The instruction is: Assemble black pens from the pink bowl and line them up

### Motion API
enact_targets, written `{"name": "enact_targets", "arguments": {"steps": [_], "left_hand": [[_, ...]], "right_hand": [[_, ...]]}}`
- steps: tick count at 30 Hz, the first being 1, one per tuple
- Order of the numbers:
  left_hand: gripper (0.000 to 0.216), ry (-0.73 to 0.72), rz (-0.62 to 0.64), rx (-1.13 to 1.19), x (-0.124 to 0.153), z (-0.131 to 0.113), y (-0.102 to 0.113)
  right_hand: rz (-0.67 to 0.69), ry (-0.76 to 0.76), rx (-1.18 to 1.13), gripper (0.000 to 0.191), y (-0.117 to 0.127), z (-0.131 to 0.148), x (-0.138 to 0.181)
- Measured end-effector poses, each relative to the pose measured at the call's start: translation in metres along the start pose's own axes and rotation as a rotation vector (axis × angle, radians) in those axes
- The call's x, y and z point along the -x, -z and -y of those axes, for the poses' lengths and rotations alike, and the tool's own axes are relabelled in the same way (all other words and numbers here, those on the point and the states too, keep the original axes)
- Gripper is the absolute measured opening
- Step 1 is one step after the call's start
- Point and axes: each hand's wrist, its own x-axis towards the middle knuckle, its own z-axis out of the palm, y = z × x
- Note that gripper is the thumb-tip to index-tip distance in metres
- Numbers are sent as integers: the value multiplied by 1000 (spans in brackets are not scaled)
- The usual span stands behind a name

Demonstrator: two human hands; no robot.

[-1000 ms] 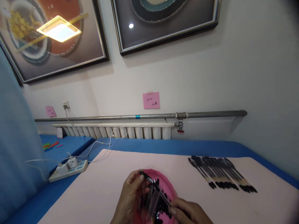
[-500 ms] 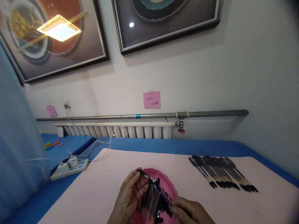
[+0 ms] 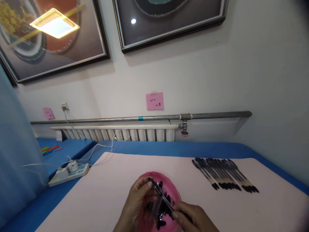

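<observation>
A pale pink mat (image 3: 108, 193) is covering most of a blue table (image 3: 169, 149), which is standing against a white wall bearing two framed pictures (image 3: 169, 22) and a pink note (image 3: 154, 101). A radiator (image 3: 116, 134) and a grey pipe (image 3: 145, 118) are running along the wall behind the table. A white power strip (image 3: 69, 170) is lying on the blue surface at the left, with cables trailing from it. A row of black pens (image 3: 224, 174) is lying side by side on the mat at the right, well apart from the hands. A pink bowl (image 3: 147, 177) is sitting on the mat at the bottom centre, holding small black parts. The left hand (image 3: 135, 206) is curling loosely over the bowl, its fingertips pinching the upper end of a pen (image 3: 161, 195). The right hand (image 3: 193, 217) is closing around the lower end of the same pen, which is slanting above the bowl.
</observation>
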Motion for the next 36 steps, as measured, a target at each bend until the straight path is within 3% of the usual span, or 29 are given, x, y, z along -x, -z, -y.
{"name": "enact_targets", "arguments": {"steps": [6, 10, 13, 16, 25, 31, 36], "left_hand": [[27, 21, 38, 35, 1, 5, -10], [34, 10, -61, -16, -1, 3, -5], [28, 0, -108, -61, -6, 5, 4], [30, 69, -61, -89, -9, 11, 9], [37, 146, 11, -115, -6, 17, 7], [31, 92, -66, -145, -11, 12, 15], [29, 96, -77, -148, -9, 11, 13]], "right_hand": [[1, 26, 22, 25, -3, -5, -3], [-185, 6, 190, 28, 15, -19, -8], [-345, -170, 563, 30, 43, -38, -10], [-423, -307, 711, 24, 67, -57, -13], [-393, -366, 783, 11, 72, -73, -3], [-351, -336, 773, 18, 75, -76, -5], [-401, -360, 796, 16, 81, -85, -20]]}}
